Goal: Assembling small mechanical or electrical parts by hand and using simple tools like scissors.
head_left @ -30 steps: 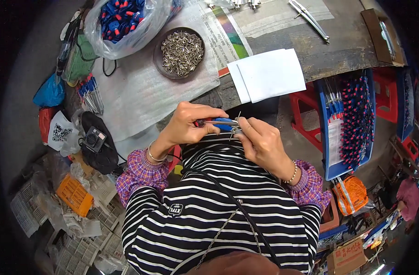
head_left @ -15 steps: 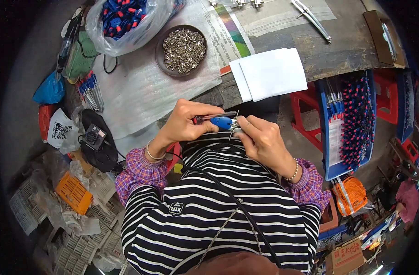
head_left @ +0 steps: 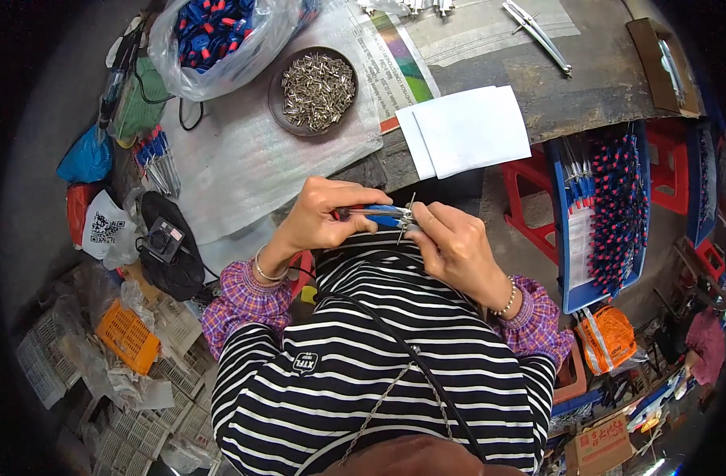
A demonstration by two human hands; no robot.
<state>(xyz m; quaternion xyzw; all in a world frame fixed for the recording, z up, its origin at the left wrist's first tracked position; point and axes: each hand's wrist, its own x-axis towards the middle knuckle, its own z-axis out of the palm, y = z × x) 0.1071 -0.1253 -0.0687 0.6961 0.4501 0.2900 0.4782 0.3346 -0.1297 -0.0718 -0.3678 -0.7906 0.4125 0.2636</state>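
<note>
Between my hands, just off the table's near edge, is a drawing compass (head_left: pixel 388 219) with metal legs, blue plastic and a thin rod (head_left: pixel 406 219) standing crosswise through it. My left hand (head_left: pixel 325 214) is closed round its left part, where a bit of red shows at the fingers. My right hand (head_left: pixel 456 246) pinches at the metal part beside the rod with thumb and forefinger. What lies right under those fingertips is hidden. Beyond my hands a round dark bowl (head_left: pixel 276 111) holds many small metal pieces (head_left: pixel 318 91).
White sheets (head_left: pixel 474 127) lie at the table's near edge. A bag of blue and red parts (head_left: pixel 212 36) stands far left. Another compass (head_left: pixel 537 37) lies at the back right. On the right, a blue tray (head_left: pixel 570 297) of compasses sits by a red stool (head_left: pixel 530 206).
The compass has rolled in my fingers: more of its metal leg and less blue show now. Both hands keep nearly the same place.
</note>
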